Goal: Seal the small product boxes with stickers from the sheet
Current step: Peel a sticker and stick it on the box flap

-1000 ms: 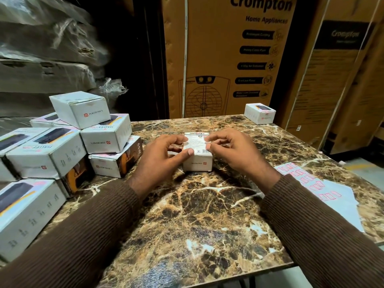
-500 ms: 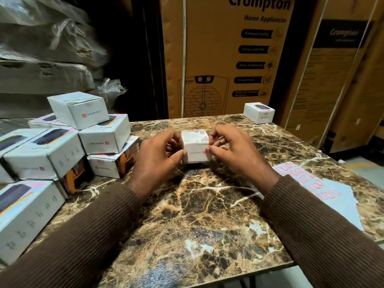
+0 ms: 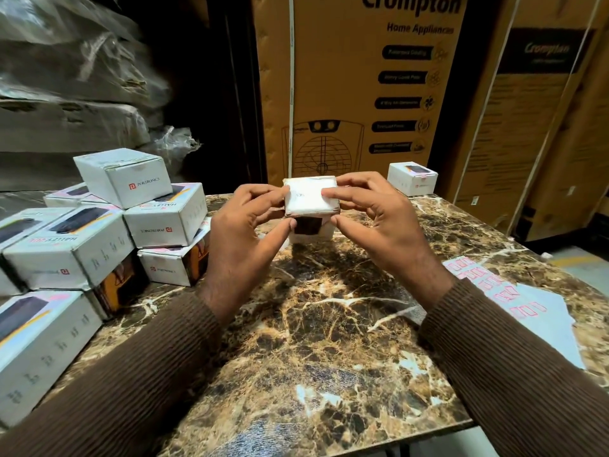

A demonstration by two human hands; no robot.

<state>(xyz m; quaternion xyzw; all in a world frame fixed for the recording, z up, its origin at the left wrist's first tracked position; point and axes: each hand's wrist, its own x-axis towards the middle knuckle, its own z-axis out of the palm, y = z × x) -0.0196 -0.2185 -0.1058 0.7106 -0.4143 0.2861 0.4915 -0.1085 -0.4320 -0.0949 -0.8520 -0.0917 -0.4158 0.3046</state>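
Observation:
A small white product box (image 3: 309, 201) is lifted above the marble table (image 3: 316, 341), held between both hands. My left hand (image 3: 250, 239) grips its left side with thumb and fingers. My right hand (image 3: 379, 225) grips its right side, one fingertip lying on the face turned toward me. A dark patch shows on the box's underside. The sticker sheet (image 3: 514, 301), white with pink labels, lies flat on the table to the right of my right forearm.
A pile of several white boxes (image 3: 99, 235) fills the table's left side. One lone box (image 3: 412, 178) stands at the far right corner. Tall brown cartons (image 3: 362, 87) rise behind the table. Plastic-wrapped bundles (image 3: 72, 80) sit at the back left.
Both hands have raised the box off the table and turned it over, so a different face now points toward me.

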